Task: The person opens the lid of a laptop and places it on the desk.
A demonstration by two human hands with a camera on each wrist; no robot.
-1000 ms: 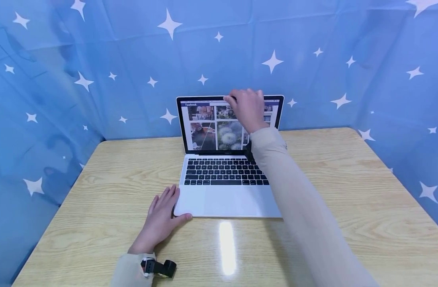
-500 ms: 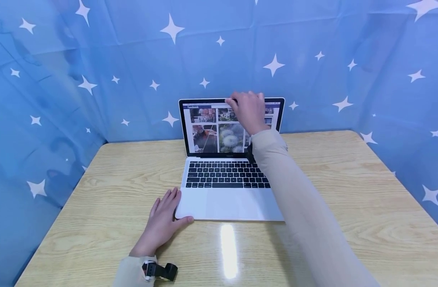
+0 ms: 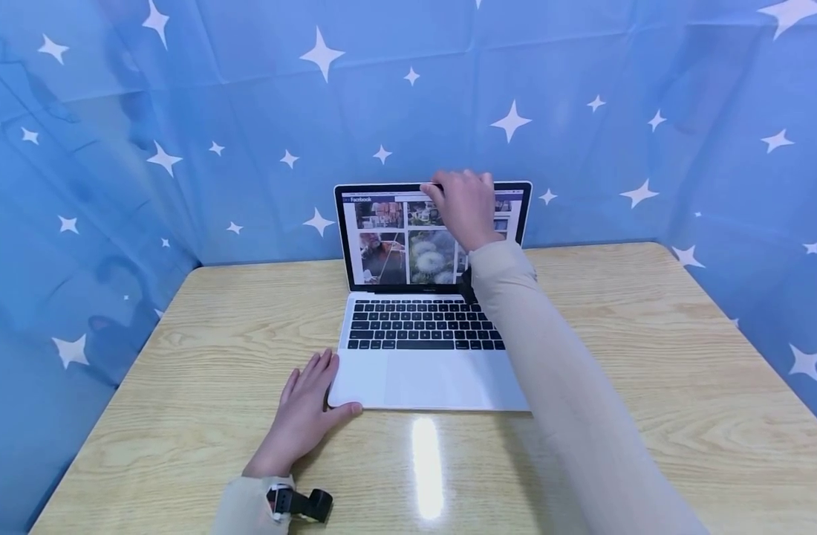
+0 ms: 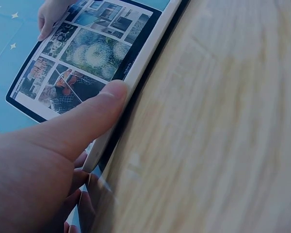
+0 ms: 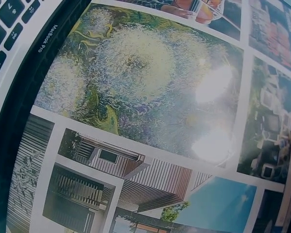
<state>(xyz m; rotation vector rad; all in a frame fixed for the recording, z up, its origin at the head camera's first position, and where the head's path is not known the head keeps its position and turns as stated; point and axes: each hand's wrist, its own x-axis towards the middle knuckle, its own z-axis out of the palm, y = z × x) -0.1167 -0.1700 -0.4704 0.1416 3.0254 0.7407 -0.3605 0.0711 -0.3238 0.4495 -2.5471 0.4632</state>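
Note:
An opened laptop point(image 3: 428, 379) stands on the wooden table, its screen point(image 3: 382, 256) raised and showing a grid of pictures. My right hand point(image 3: 466, 208) grips the top edge of the screen, thumb in front, the other fingers partly hidden behind it. My left hand point(image 3: 304, 409) rests at the front left corner of the base. Its fingers lie fairly straight along the left side, and the thumb point(image 4: 111, 94) touches the front edge in the left wrist view. Only the screen and part of the keyboard point(image 5: 7, 29) appear in the right wrist view, the right hand being out of sight.
The wooden table point(image 3: 235, 319) extends to both sides of the laptop. A blue curtain point(image 3: 248, 96) with white stars hangs behind and along the sides. The right sleeve point(image 3: 569, 394) crosses over the right part of the keyboard. A black band point(image 3: 301, 505) circles the left wrist.
The head view has shifted slightly, so the whole scene sits a little lower. Both hands keep their places on the laptop, and the screen's angle looks about the same.

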